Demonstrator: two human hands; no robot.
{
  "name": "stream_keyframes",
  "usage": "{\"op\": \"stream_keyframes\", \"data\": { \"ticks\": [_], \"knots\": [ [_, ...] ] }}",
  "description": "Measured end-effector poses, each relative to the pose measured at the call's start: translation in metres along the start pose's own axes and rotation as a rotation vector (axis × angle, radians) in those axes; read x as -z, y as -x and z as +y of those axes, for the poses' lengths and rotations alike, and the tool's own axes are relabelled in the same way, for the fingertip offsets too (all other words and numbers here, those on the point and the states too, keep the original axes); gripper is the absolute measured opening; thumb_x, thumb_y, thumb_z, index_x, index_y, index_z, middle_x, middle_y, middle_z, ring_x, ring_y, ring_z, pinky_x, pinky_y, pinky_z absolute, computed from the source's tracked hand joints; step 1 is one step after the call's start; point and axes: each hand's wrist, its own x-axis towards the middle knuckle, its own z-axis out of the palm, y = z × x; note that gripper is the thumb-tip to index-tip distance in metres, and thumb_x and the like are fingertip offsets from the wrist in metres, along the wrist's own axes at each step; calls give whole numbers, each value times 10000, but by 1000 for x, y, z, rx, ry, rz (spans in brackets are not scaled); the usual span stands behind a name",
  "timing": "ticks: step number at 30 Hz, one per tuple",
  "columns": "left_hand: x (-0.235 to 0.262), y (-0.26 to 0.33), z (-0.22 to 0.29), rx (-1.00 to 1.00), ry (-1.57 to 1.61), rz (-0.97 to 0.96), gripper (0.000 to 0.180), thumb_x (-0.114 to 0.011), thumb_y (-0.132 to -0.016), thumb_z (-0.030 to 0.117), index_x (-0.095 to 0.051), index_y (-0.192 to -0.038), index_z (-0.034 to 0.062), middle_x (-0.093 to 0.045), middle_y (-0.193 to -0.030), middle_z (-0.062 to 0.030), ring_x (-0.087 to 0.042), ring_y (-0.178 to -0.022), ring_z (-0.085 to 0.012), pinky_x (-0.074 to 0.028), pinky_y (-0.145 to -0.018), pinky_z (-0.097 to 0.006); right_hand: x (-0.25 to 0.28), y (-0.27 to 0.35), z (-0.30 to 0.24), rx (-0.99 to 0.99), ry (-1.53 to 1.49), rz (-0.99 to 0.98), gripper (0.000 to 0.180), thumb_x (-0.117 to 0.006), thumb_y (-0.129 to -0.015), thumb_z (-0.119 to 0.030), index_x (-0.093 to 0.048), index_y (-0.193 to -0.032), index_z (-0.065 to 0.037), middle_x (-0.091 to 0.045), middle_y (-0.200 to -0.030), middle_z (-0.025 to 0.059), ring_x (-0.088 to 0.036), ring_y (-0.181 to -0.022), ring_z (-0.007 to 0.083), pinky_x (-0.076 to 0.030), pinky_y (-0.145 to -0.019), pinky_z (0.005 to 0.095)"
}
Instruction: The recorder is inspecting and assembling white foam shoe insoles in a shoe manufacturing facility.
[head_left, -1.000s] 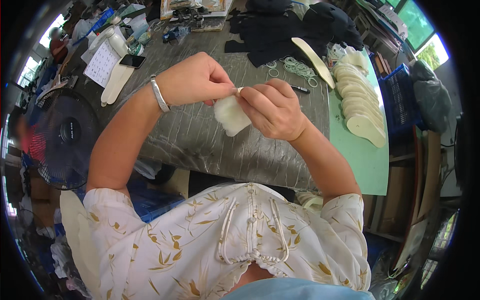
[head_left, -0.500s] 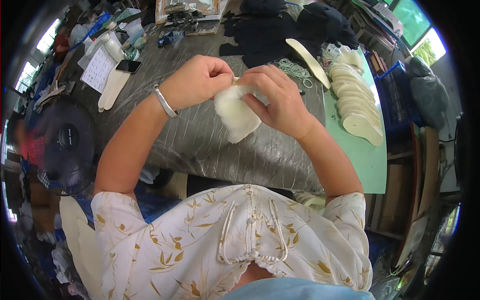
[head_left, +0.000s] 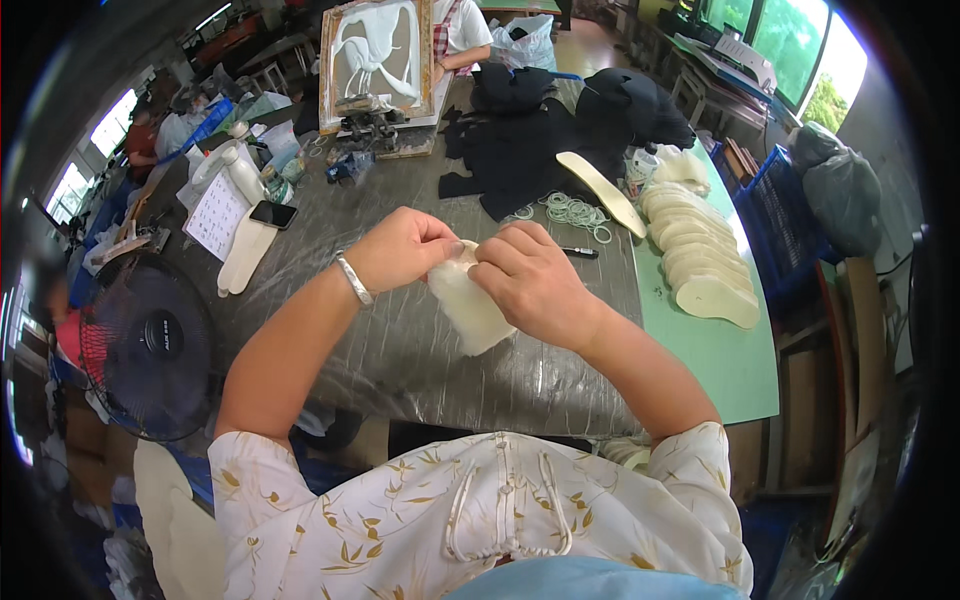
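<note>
Both of my hands hold a white fleecy insole (head_left: 468, 310) above the grey table (head_left: 400, 370). My left hand (head_left: 400, 250), with a silver bangle at the wrist, pinches its upper end. My right hand (head_left: 530, 280) grips the same end from the right, fingertips meeting the left hand's. The insole hangs down toward me below the fingers.
A row of overlapping white insoles (head_left: 695, 250) lies on the green mat (head_left: 730, 370) at right. Rubber bands (head_left: 575, 212), a black pen (head_left: 580, 253), a beige sole (head_left: 600, 190) and black fabric pieces (head_left: 540, 130) lie beyond my hands. A black fan (head_left: 150, 345) stands at left; a phone (head_left: 272, 214) lies by papers.
The view has tilted so my hands sit lower in the picture. The insole has turned and now hangs longer below my fingers; both hands keep hold of its top end.
</note>
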Motion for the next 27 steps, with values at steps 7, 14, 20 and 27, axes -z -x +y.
{"op": "stream_keyframes", "data": {
  "ticks": [7,14,20,27],
  "knots": [
    [58,-38,-35,32,-69,591,222,-502,-937,202,-627,-884,25,-645,-750,-23,-590,-621,-100,-470,-535,-255,23,18,-54,424,-249,-125,132,-579,-687,-116,-573,-795,-40,-536,-840,42,-565,-803,222,-478,-881,383],
    [31,-16,-16,-196,306,367,211,-533,-949,245,-619,-950,53,-606,-761,39,-529,-628,-26,-421,-566,-186,13,18,-24,-11,-219,55,288,-652,-678,-67,-550,-945,-105,-595,-1028,36,-590,-868,225,-450,-764,369],
    [15,-18,-18,-282,397,548,205,-569,-928,226,-636,-934,33,-616,-766,30,-544,-653,-32,-427,-579,-190,34,27,-22,-193,-131,133,313,-675,-633,-18,-573,-918,-97,-606,-1071,72,-586,-916,266,-439,-785,358],
    [-4,-23,-11,-355,216,581,224,-673,-873,221,-675,-910,1,-641,-767,18,-545,-667,-20,-423,-586,-176,42,24,-13,-122,-459,20,255,-644,-711,34,-590,-938,-69,-637,-979,75,-617,-873,274,-481,-763,371]
  ]
}}
